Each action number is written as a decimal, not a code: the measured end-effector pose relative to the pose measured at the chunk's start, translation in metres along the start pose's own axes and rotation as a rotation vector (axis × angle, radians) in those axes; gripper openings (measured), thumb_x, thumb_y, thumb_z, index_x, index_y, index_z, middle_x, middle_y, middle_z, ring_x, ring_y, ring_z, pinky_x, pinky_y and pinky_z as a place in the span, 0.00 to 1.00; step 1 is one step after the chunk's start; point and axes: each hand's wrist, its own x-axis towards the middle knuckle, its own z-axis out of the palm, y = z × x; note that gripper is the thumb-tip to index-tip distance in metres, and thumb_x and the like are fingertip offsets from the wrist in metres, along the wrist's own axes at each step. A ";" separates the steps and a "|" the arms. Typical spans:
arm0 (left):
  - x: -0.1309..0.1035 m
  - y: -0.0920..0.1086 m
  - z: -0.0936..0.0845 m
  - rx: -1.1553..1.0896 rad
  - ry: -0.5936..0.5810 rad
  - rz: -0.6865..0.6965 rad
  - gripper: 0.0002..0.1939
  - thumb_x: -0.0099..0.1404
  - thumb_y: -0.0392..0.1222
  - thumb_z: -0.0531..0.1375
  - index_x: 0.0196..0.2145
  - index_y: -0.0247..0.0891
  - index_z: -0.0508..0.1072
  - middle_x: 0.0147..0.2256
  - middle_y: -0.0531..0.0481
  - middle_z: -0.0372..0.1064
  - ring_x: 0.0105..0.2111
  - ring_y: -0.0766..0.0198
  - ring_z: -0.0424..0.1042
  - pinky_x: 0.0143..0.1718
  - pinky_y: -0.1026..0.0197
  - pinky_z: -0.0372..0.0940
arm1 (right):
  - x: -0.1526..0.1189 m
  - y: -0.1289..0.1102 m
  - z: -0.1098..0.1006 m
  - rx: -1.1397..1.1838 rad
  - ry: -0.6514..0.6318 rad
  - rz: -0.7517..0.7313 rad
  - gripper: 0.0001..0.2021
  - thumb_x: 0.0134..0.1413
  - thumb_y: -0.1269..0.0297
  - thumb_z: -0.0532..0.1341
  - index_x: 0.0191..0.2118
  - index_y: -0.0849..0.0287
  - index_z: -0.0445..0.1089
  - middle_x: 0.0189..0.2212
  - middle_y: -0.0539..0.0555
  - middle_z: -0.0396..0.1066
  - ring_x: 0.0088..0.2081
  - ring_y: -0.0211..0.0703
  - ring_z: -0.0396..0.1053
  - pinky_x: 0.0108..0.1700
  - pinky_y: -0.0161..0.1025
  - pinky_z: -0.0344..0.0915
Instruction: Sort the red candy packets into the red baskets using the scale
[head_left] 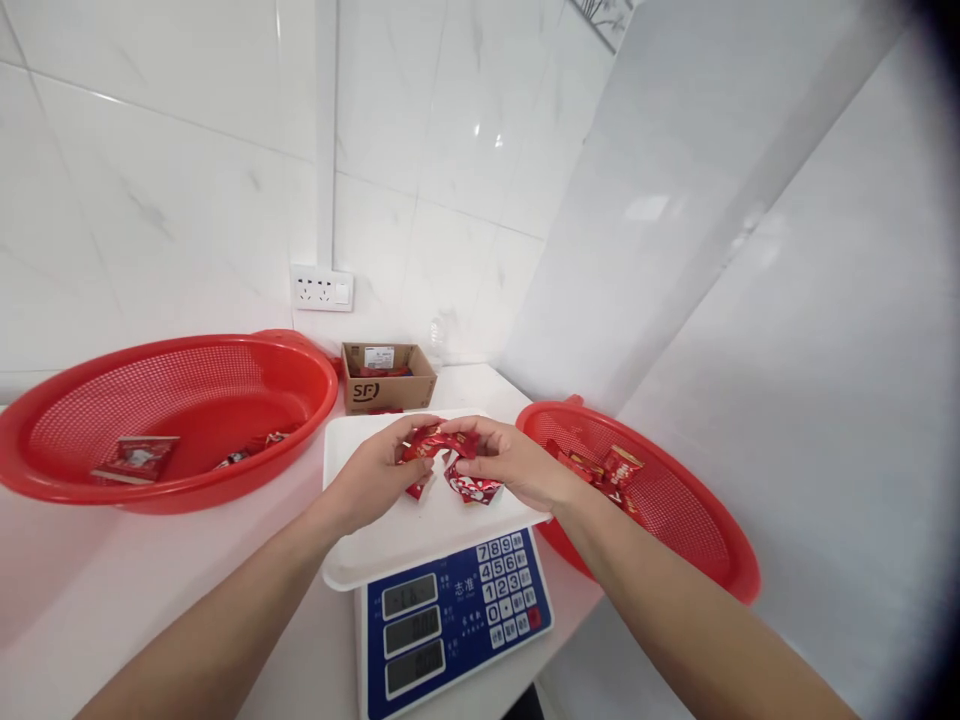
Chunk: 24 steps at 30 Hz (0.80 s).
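Above the white tray (375, 545) of a digital scale (457, 610), both hands are closed on small red snack packets. My left hand (375, 468) pinches one or more red packets (431, 440), with fingers curled over the top edge. My right hand (517, 465) grips red-and-white snack packets (474, 488) between thumb and fingers, close beside the left hand's. The packets overlap between the hands, so how many each holds is hidden. The scale's blue panel, with number keys and three displays, faces me.
A red mesh basket (225, 490) at left holds several packets. Another red basket (705, 510), also with packets, stands at right, partly behind my right forearm. A small cardboard box (405, 393) sits behind the tray, near the tiled wall and a socket (322, 289).
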 end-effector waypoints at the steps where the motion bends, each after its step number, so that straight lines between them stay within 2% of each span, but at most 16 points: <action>1: 0.000 0.002 -0.002 0.038 0.030 -0.007 0.24 0.58 0.39 0.58 0.53 0.41 0.64 0.41 0.49 0.71 0.33 0.62 0.72 0.36 0.58 0.68 | 0.002 0.000 0.000 -0.012 0.019 -0.006 0.21 0.41 0.73 0.67 0.45 0.53 0.71 0.37 0.48 0.74 0.36 0.34 0.71 0.40 0.35 0.66; 5: -0.002 0.012 -0.010 0.287 0.106 -0.030 0.22 0.60 0.41 0.56 0.53 0.43 0.65 0.39 0.51 0.72 0.29 0.63 0.72 0.31 0.61 0.67 | 0.004 0.002 -0.007 -0.056 0.079 -0.042 0.22 0.43 0.73 0.65 0.47 0.52 0.70 0.42 0.49 0.74 0.39 0.35 0.71 0.43 0.37 0.66; 8: -0.004 0.016 -0.014 0.438 0.104 -0.034 0.21 0.62 0.47 0.55 0.53 0.43 0.67 0.38 0.50 0.73 0.30 0.61 0.72 0.31 0.60 0.66 | 0.002 0.002 -0.011 -0.155 0.104 0.020 0.25 0.45 0.75 0.63 0.52 0.53 0.67 0.45 0.52 0.73 0.43 0.38 0.71 0.47 0.39 0.66; 12: -0.005 0.017 -0.014 0.518 0.081 -0.041 0.19 0.63 0.49 0.54 0.51 0.45 0.68 0.41 0.51 0.74 0.35 0.59 0.73 0.36 0.60 0.66 | -0.001 -0.002 -0.012 -0.389 0.265 0.094 0.28 0.45 0.77 0.62 0.54 0.54 0.65 0.54 0.57 0.66 0.44 0.41 0.70 0.42 0.40 0.69; 14: -0.006 0.020 -0.014 0.552 0.063 -0.053 0.18 0.63 0.48 0.53 0.50 0.45 0.68 0.41 0.51 0.74 0.37 0.59 0.73 0.37 0.60 0.65 | -0.003 -0.005 -0.011 -0.435 0.333 0.075 0.27 0.47 0.76 0.61 0.54 0.53 0.64 0.52 0.57 0.67 0.45 0.43 0.69 0.40 0.41 0.70; 16: -0.009 0.024 -0.015 0.588 0.000 -0.064 0.17 0.63 0.47 0.53 0.49 0.45 0.69 0.41 0.51 0.75 0.38 0.58 0.73 0.37 0.60 0.65 | -0.004 -0.008 -0.007 -0.440 0.388 0.044 0.24 0.49 0.74 0.61 0.54 0.53 0.64 0.44 0.56 0.70 0.43 0.43 0.70 0.39 0.41 0.70; 18: -0.013 0.028 -0.018 0.625 -0.116 -0.057 0.15 0.63 0.44 0.53 0.46 0.46 0.71 0.41 0.52 0.75 0.40 0.57 0.73 0.38 0.60 0.65 | -0.006 -0.008 -0.001 -0.436 0.421 0.007 0.22 0.51 0.72 0.60 0.53 0.54 0.65 0.39 0.54 0.70 0.39 0.41 0.71 0.38 0.41 0.70; 21: -0.017 0.031 -0.021 0.695 -0.302 -0.042 0.14 0.62 0.41 0.53 0.44 0.49 0.73 0.43 0.54 0.74 0.42 0.57 0.72 0.39 0.60 0.64 | -0.008 -0.002 0.012 -0.459 0.397 -0.126 0.17 0.51 0.70 0.60 0.49 0.54 0.66 0.41 0.54 0.69 0.39 0.40 0.71 0.40 0.42 0.70; 24: -0.017 0.027 -0.019 0.773 -0.386 -0.028 0.15 0.60 0.37 0.53 0.43 0.47 0.72 0.42 0.52 0.73 0.41 0.57 0.71 0.38 0.60 0.63 | -0.008 0.013 0.024 -0.588 0.284 -0.302 0.16 0.50 0.71 0.59 0.46 0.55 0.68 0.48 0.56 0.67 0.50 0.43 0.67 0.51 0.44 0.67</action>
